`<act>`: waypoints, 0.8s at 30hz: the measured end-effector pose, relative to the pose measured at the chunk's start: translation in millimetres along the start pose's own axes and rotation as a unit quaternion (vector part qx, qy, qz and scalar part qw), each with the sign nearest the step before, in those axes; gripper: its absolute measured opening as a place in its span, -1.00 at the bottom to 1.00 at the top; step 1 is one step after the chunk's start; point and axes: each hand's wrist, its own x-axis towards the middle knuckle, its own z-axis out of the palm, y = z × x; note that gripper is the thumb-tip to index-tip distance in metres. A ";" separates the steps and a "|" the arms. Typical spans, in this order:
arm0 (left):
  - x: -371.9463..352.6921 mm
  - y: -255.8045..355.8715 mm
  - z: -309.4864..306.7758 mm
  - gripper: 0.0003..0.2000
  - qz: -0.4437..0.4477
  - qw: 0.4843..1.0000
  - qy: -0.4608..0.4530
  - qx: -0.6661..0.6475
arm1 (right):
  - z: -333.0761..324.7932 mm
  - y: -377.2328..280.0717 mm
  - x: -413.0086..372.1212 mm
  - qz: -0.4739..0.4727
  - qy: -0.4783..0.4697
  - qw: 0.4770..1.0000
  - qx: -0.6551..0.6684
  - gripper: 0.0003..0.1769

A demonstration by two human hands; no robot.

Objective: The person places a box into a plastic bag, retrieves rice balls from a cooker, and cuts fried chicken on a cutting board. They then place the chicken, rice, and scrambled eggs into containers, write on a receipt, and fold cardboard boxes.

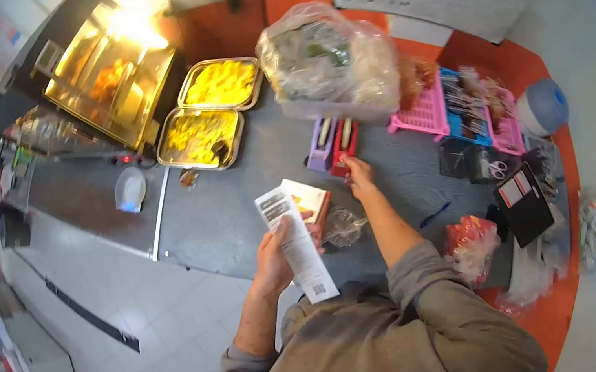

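In the head view my left hand (275,258) is closed on a long printed receipt (305,260), thumb on top. Behind the receipt a small white and red carton (310,198) shows, with fingertips at its right side; it seems held together with the paper. My right hand (360,175) reaches forward to the near end of a red tape dispenser (344,144), fingers pinched there. Whatever lies between those fingers is too small to make out. A purple tape dispenser (322,143) stands beside the red one. Crumpled clear plastic (343,226) lies between my hands.
Two metal trays of yellow food (220,84) sit by a lit glass warmer (109,84). Behind the dispensers stands a bagged plastic tub (324,62). Pink and blue baskets (466,108), a blue pen (436,214) and a red packet (471,243) are on the right.
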 end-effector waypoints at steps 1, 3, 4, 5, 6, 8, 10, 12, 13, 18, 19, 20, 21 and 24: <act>4.7 3.3 -2.9 -0.52 0.002 1.000 0.000 0.010 | 0.3 10.9 1.5 0.011 -0.008 1.000 -0.009 -0.72; 13.4 6.0 -5.1 -0.53 0.005 1.000 0.000 0.016 | -7.4 27.3 -2.9 -0.128 -0.010 0.992 0.004 -0.73; 18.1 6.7 -4.6 -0.56 -0.003 1.000 -0.004 0.019 | -7.7 32.8 -10.5 -0.127 -0.012 0.992 0.002 -0.73; 23.7 7.3 -3.4 -0.58 -0.012 1.000 -0.010 0.022 | -8.1 39.6 -18.8 -0.254 0.031 0.958 -0.132 -0.77; 28.4 8.6 -1.0 -0.58 -0.012 1.000 -0.011 0.020 | -7.6 42.4 -23.5 -0.371 0.072 0.888 -0.261 -0.80; 36.8 9.4 6.6 -0.61 -0.039 0.999 -0.018 0.023 | -12.9 37.4 -23.6 -0.393 0.126 0.849 -0.328 -0.82; 48.0 5.7 12.2 -0.62 -0.041 0.999 -0.028 0.023 | -24.1 32.2 -17.3 -0.376 0.215 0.765 -0.477 -0.82; 54.6 2.3 15.6 -0.63 -0.045 0.998 -0.036 0.028 | -38.5 15.9 -22.3 -0.274 0.196 0.813 -0.475 -0.82; 59.0 0.7 17.3 -0.64 -0.050 0.997 -0.040 0.031 | -35.8 -10.8 -35.8 -0.125 0.071 0.950 -0.277 -0.84; 67.6 -9.2 22.7 -0.65 -0.078 0.994 -0.040 0.069 | 14.7 -130.8 -158.4 0.015 -0.342 0.913 0.221 -0.83; 69.4 -11.2 24.4 -0.65 -0.078 0.994 -0.041 0.068 | 27.7 -137.6 -164.8 -0.057 -0.392 0.911 0.113 -0.82; 69.2 -14.6 25.9 -0.67 -0.101 0.991 -0.039 0.075 | 40.1 -138.6 -167.6 -0.058 -0.390 0.912 0.112 -0.82; 68.2 -17.6 26.7 -0.68 -0.124 0.988 -0.038 0.082 | 52.6 -139.0 -169.5 -0.057 -0.273 0.960 0.016 -0.81; 55.4 -25.4 20.0 -0.67 -0.163 0.978 -0.071 0.113 | 59.6 -135.6 -149.9 -0.150 -0.157 0.975 -0.041 -0.81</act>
